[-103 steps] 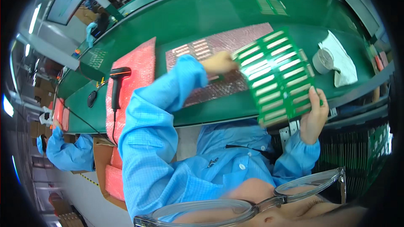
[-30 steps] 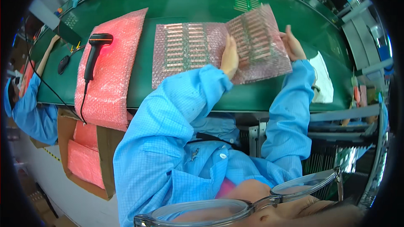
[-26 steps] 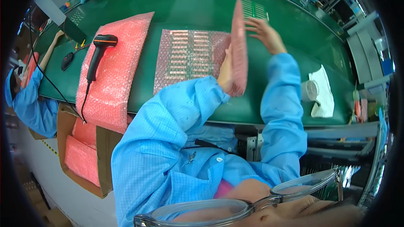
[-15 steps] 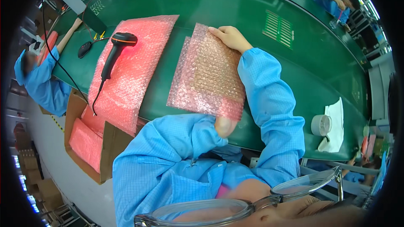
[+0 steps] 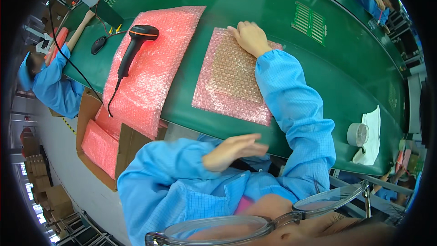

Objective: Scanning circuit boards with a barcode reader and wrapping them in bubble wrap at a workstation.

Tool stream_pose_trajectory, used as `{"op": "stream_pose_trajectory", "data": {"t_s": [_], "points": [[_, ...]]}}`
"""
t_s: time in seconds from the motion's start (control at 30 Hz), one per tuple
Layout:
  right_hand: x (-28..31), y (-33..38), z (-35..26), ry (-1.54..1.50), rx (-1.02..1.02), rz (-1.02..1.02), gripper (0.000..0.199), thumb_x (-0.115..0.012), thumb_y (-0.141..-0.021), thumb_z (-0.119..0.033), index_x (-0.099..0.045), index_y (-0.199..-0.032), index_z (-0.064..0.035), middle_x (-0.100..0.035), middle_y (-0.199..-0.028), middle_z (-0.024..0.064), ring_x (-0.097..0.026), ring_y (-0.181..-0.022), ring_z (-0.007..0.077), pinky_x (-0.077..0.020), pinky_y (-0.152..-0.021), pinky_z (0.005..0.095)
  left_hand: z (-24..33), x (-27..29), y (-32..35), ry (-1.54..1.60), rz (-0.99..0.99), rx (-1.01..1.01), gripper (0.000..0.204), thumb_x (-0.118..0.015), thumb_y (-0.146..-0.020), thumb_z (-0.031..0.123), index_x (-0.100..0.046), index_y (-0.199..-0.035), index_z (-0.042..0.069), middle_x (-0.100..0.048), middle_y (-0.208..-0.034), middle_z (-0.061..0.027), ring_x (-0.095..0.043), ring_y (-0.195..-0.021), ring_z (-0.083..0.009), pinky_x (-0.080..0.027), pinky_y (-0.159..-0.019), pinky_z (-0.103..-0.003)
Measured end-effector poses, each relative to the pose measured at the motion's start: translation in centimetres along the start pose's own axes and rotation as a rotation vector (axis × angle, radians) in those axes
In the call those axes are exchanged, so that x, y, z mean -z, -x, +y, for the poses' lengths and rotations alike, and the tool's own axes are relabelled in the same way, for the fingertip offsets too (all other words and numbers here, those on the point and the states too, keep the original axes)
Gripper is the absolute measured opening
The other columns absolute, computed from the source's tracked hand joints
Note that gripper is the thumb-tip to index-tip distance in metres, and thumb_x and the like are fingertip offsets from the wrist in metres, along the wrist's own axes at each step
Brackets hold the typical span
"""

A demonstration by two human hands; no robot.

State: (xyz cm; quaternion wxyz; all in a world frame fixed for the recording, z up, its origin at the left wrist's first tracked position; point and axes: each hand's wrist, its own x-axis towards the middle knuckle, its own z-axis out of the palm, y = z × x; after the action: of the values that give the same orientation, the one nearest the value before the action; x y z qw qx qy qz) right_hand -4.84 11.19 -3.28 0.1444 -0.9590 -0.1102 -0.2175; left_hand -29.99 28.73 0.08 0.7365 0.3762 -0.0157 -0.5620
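Observation:
A pink bubble-wrap bag [image 5: 211, 96] lies flat on the green table, with a brownish-green flat piece [image 5: 234, 70] showing through it. My right hand [image 5: 251, 38] rests at the bag's upper edge, its fingers bent over it and pinning it down; the fingertips are partly hidden. Nearer to me, past the table's front edge, my left hand [image 5: 234, 151] is off the bag, with its fingers stretched out and nothing in them. Left of the bag, a black handheld barcode scanner [image 5: 132, 52] lies on a large pink bubble-wrap sheet or stack [image 5: 175, 32].
A cardboard box [image 5: 136, 148] holding pink bubble wrap stands at the table's left edge. Beside the scanner is a black mouse [image 5: 99, 45]. Green slotted boards [image 5: 309, 23] lie farther back. At right sit a white tape roll [image 5: 357, 134] and a white cloth [image 5: 372, 132]. Co-workers [image 5: 52, 89] sit at left and far right.
The bag has gone from raised and tilted to flat on the table. My left hand has let go of its near edge and drawn back, fingers extended. My right hand stays at the upper edge.

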Motion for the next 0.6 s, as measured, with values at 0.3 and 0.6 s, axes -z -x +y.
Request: {"op": "stream_pose_trajectory", "data": {"t_s": [0.3, 0.6], "points": [[1.6, -2.8, -4.9, -0.405, -0.020, -0.015, 0.042, -0.057, -0.083, -0.029, -0.053, -0.107, 0.0051, -0.058, -0.099, 0.0227, -0.055, -0.094, 0.0379, -0.0434, -0.084, 0.0402, 16.4, 12.9, 15.1, -2.078, 1.440, -0.821, 0.051, -0.061, -0.082, 0.027, -0.045, -0.120, -0.003, -0.056, -0.105, -0.0208, -0.055, -0.093, -0.0370, -0.045, -0.080, -0.041], [-7.1, -11.1, -5.7, -0.777, -0.506, 0.012, 0.043, -0.061, -0.078, -0.024, -0.053, -0.105, 0.0082, -0.060, -0.092, 0.0250, -0.060, -0.084, 0.0296, -0.0462, -0.073, 0.0376, 18.7, 21.2, 12.2, -1.743, 1.519, -0.680, 0.033, -0.063, -0.081, 0.026, -0.048, -0.094, -0.001, -0.053, -0.090, -0.0220, -0.053, -0.081, -0.0395, -0.042, -0.068, -0.043]]}}
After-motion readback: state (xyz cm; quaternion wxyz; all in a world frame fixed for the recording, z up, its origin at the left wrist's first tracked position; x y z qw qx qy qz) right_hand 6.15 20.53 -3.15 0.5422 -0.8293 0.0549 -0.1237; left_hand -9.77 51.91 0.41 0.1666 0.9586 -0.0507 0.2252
